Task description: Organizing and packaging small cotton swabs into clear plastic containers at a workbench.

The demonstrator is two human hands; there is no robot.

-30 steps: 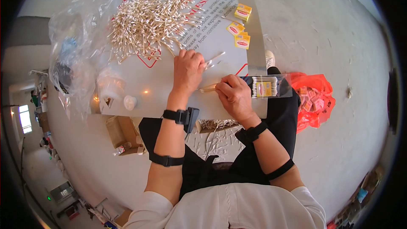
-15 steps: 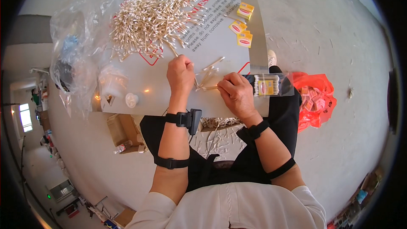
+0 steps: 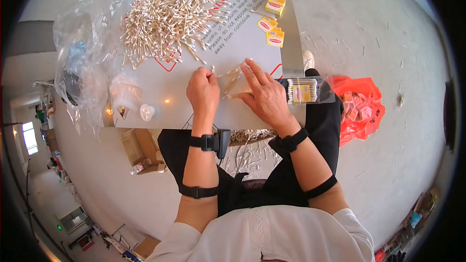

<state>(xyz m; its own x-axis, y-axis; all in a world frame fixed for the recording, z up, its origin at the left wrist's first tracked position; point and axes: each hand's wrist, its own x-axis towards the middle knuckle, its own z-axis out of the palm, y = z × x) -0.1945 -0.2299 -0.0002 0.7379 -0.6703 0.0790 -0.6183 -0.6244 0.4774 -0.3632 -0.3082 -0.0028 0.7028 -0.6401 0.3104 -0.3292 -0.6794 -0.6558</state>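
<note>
Holds left hand [image 3: 203, 92] curled at a swab tip [image 3: 213, 69] — cannot tell whether clamped on it. Holds right hand [image 3: 266, 96] apart, spread over loose swabs [image 3: 231, 84] on the table [image 3: 179, 109] — beside a clear pouch [image 3: 326, 90].

- A swab heap [image 3: 167, 22] is blocking the space ahead of my left hand [image 3: 203, 92].
- Loose swabs [image 3: 231, 86] are cluttering the gap between my hands.
- Bare table [image 3: 240, 51] is leaving a lane between heap and yellow boxes [image 3: 275, 38].
- A clear packet [image 3: 302, 91] is crowding my right hand [image 3: 267, 99].
</note>
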